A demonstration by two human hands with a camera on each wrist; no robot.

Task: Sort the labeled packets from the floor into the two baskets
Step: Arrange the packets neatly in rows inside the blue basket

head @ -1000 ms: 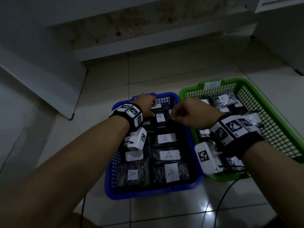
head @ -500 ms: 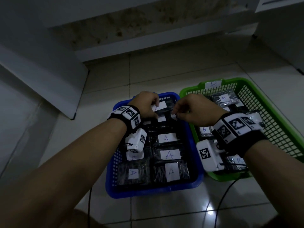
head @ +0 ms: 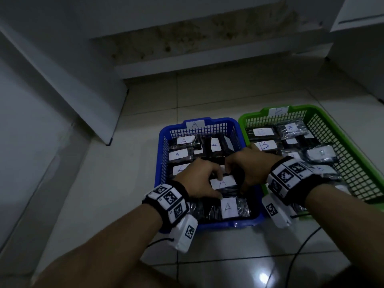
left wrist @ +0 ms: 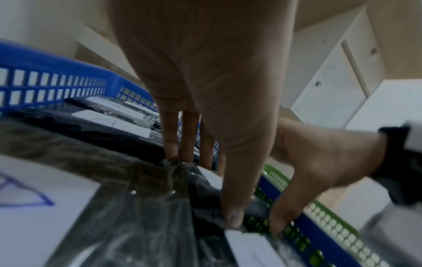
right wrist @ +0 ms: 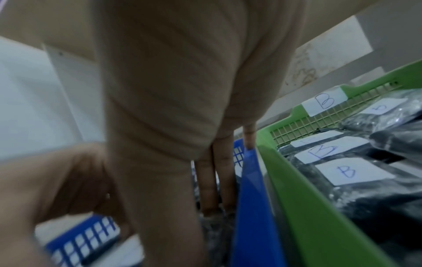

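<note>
- The left hand point(head: 199, 181) has its fingers point(left wrist: 170, 137) and thumb curled down onto the near left edge of a black packet point(head: 223, 183) with a white "A" label, gripping it in the lower middle of the head view.
- The right hand point(head: 248, 165) grips the same packet from its right side, fingers point(right wrist: 209, 189) pointing down inside the basket wall and thumb curled in beside them.
- The packet lies in the near half of the blue basket point(head: 161, 146), on top of other "A" packets; another "A" packet point(head: 228, 206) lies just below it in frame.
- More "A" packets fill the far half of the blue basket, which carries an "A" tag on its far rim.
- The green basket point(head: 353, 129) touches the blue one on the right of the frame and holds black packets labelled "B", with a "B" tag on its far rim.
- Both baskets sit on a pale tiled floor point(head: 128, 183); both wrists wear bands with square black-and-white markers.
</note>
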